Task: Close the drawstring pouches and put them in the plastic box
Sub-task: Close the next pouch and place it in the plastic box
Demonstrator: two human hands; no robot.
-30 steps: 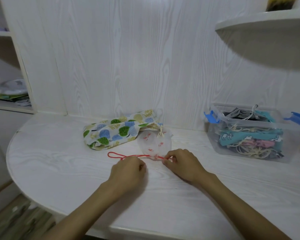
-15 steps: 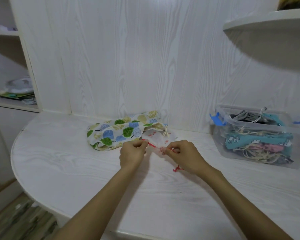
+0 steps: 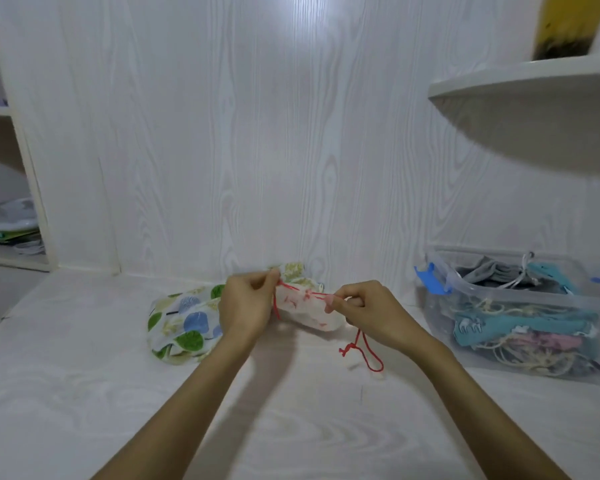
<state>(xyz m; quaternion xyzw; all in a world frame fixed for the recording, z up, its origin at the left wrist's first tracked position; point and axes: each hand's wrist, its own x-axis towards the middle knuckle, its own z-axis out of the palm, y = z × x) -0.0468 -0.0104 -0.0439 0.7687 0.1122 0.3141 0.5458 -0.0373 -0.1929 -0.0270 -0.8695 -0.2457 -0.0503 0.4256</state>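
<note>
Fingers of both hands are curled and pinching: the left hand (image 3: 245, 304) grips one end of a small white pouch (image 3: 307, 308) with red markings, the right hand (image 3: 364, 311) pinches its red drawstring (image 3: 368, 355) at the other end, the pouch held between them just above the white table (image 3: 84, 393). A loop of the cord hangs below the right hand. At nine o'clock from the left hand lies a leaf-print pouch (image 3: 181, 323). At three o'clock stands the clear plastic box (image 3: 520, 313), open, holding other pouches.
</note>
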